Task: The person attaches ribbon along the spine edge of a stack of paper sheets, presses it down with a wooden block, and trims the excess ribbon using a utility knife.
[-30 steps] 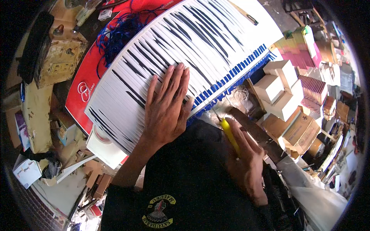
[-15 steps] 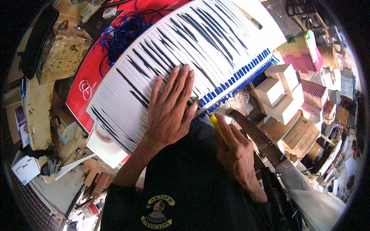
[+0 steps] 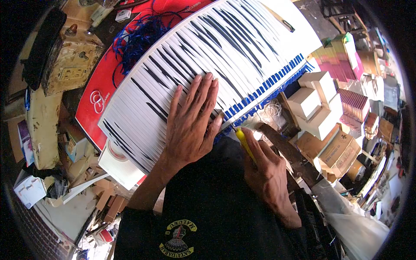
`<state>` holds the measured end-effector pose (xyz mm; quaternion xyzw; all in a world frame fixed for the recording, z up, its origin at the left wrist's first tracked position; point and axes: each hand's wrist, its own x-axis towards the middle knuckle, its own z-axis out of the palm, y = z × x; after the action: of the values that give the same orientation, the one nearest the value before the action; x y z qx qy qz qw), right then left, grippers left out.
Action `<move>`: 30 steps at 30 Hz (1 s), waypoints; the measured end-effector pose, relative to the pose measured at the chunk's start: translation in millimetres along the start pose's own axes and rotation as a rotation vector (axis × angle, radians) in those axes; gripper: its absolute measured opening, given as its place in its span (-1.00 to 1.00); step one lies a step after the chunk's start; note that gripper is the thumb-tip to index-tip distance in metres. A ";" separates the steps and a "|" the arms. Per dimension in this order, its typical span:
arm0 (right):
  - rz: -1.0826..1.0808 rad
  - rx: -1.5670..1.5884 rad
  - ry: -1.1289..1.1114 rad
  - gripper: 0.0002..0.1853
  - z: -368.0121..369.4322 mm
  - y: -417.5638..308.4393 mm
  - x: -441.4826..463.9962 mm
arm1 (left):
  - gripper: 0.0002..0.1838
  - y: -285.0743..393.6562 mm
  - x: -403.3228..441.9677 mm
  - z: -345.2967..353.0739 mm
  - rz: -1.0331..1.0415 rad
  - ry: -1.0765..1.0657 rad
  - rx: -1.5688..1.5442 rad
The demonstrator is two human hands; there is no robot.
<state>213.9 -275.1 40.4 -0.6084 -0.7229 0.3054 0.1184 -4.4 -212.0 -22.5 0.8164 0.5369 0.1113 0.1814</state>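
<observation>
My left hand (image 3: pixel 190 119) lies flat, fingers spread, on a large white panel (image 3: pixel 130 104) strung with close white strands, with dark streaks between them. Its thumb reaches the panel's near edge, where a row of blue loops (image 3: pixel 264 88) runs. My right hand (image 3: pixel 264 169) is closed round a yellow handle (image 3: pixel 245 143) of a thin-tipped tool, whose tip meets the edge just right of my left thumb. Tangled blue strands (image 3: pixel 141 41) lie beyond the panel on a red sheet (image 3: pixel 91 106). A slotted wooden piece (image 3: pixel 284 21) rests on the panel's far right.
White boxes (image 3: pixel 303 102) and an open cardboard box (image 3: pixel 336 151) stand at the right. A stained machine-like block (image 3: pixel 73 65) is at the upper left. A white tape roll (image 3: pixel 116 151) lies by the panel's lower left, and clear plastic (image 3: pixel 355 221) hangs at the lower right.
Compared with a second ago, my right hand and the yellow-handled tool have moved left and slightly up, closer to my left thumb. My left hand stays flat on the panel.
</observation>
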 end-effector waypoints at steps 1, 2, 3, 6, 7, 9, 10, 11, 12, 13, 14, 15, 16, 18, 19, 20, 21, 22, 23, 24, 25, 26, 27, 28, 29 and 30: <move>0.006 -0.001 -0.004 -0.39 0.0 0.0 0.1 | -0.22 0.1 0.0 0.2 0.000 0.000 0.000; 0.012 -0.003 -0.009 -0.39 0.2 -0.1 0.1 | -0.22 0.1 -0.1 0.4 0.002 0.002 0.003; 0.012 -0.002 -0.010 -0.39 1.3 0.2 -0.2 | -0.22 0.0 -0.3 0.5 0.004 0.004 0.005; 0.012 -0.007 0.009 -0.38 4.8 0.3 -2.4 | -0.22 -0.2 -0.7 0.8 0.000 0.000 0.001; 0.020 -0.006 0.006 -0.37 5.3 -0.6 -3.4 | -0.22 -0.2 -0.7 0.9 0.000 0.001 0.001; 0.027 -0.005 0.003 -0.36 5.7 -1.5 -3.9 | -0.21 -0.4 -0.6 1.4 0.000 0.002 0.002; 0.027 -0.008 -0.002 -0.35 5.6 -1.8 -3.8 | -0.21 -0.7 -0.5 1.7 0.000 0.002 0.002; 0.027 -0.011 -0.008 -0.34 5.5 -2.2 -3.8 | -0.21 -1.1 -0.6 2.0 0.001 0.003 0.002; 0.027 -0.011 -0.008 -0.34 5.4 -2.9 -3.8 | -0.21 -1.4 -0.8 2.1 0.001 0.003 0.002; 0.036 -0.010 -0.014 -0.34 5.3 -3.8 -3.7 | -0.21 -1.2 -0.7 1.4 0.001 0.003 0.002; 0.044 -0.009 -0.020 -0.33 5.2 -4.3 -3.8 | -0.22 -0.2 -0.6 0.3 -0.004 0.002 -0.007; 0.045 -0.010 -0.020 -0.33 6.2 -3.9 -3.9 | -0.22 0.4 -0.5 -0.2 -0.008 0.000 -0.016; 0.035 -0.032 -0.013 -0.34 8.1 -2.8 -4.3 | -0.22 0.0 -0.7 0.9 -0.007 0.000 -0.017; 0.031 -0.056 -0.004 -0.34 7.6 -3.9 -4.2 | -0.23 -1.5 -1.4 3.9 -0.002 0.013 0.007; 0.042 -0.062 -0.028 -0.36 3.9 -6.4 -2.9 | -0.23 -0.6 -1.3 4.3 0.002 0.011 0.004; 0.053 -0.067 -0.052 -0.38 1.1 -8.3 -2.9 | -0.24 0.3 -1.1 4.1 -0.004 0.012 0.022; 0.057 -0.066 -0.049 -0.38 -0.1 -9.0 -4.6 | -0.25 0.7 -0.6 3.6 -0.010 0.013 0.041; 0.066 -0.049 -0.046 -0.39 -1.5 -9.2 -6.3 | -0.25 1.0 0.2 2.7 -0.006 0.014 0.041; 0.073 -0.032 -0.044 -0.41 -3.1 -9.4 -6.2 | -0.27 1.3 0.8 1.9 -0.010 0.009 0.044; 0.071 -0.034 -0.045 -0.41 -4.6 -10.4 -5.2 | -0.28 1.5 0.8 1.3 -0.017 0.003 0.045; 0.083 -0.060 -0.069 -0.41 -5.8 -11.7 -4.3 | -0.28 1.9 0.9 1.5 -0.019 0.003 0.044; 0.095 -0.085 -0.094 -0.42 -6.9 -12.9 -4.0 | -0.32 2.6 0.5 2.2 -0.012 0.037 0.036; 0.098 -0.083 -0.098 -0.42 -8.6 -13.8 -3.1 | -0.35 3.3 -0.4 2.9 -0.005 0.068 0.027; 0.098 -0.071 -0.104 -0.42 -10.6 -14.9 -2.2 | -0.35 3.6 -1.7 3.8 -0.002 0.060 0.024; 0.096 -0.061 -0.106 -0.42 -11.8 -15.5 -1.8 | -0.36 3.3 -1.5 4.7 -0.003 0.060 0.036; 0.095 -0.063 -0.102 -0.42 -12.3 -14.5 -3.8 | -0.37 2.6 0.4 5.0 -0.006 0.066 0.049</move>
<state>209.8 -276.1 59.4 -0.6292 -0.7074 0.3184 0.0477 -0.2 -213.4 -25.9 0.8148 0.5476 0.1246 0.1437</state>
